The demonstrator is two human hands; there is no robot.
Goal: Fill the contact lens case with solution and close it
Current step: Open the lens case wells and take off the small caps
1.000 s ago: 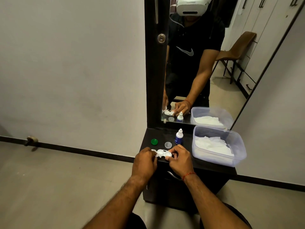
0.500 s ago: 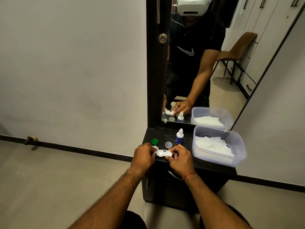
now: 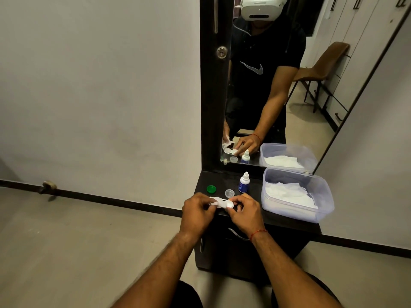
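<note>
The white contact lens case [image 3: 229, 204] lies at the front edge of the dark cabinet top [image 3: 280, 222]. My right hand [image 3: 244, 212] pinches its right end. My left hand [image 3: 196, 213] holds a crumpled white tissue [image 3: 216, 201] pressed on the case's left half, which it hides. Behind the hands lie a green cap [image 3: 211, 189] and a clear cap [image 3: 229, 193]. To the right of the clear cap, the small solution bottle [image 3: 244, 183] stands upright, blue with a white nozzle and no cap on.
A clear plastic box [image 3: 322, 211] with white tissues fills the right of the cabinet top. A mirror [image 3: 278, 85] rises behind it and reflects me. A drawer handle [image 3: 238, 235] sits below the front edge. Wall and floor lie to the left.
The tissue in my left hand has shifted to the right over the case's left half. My right hand has kept its hold on the case.
</note>
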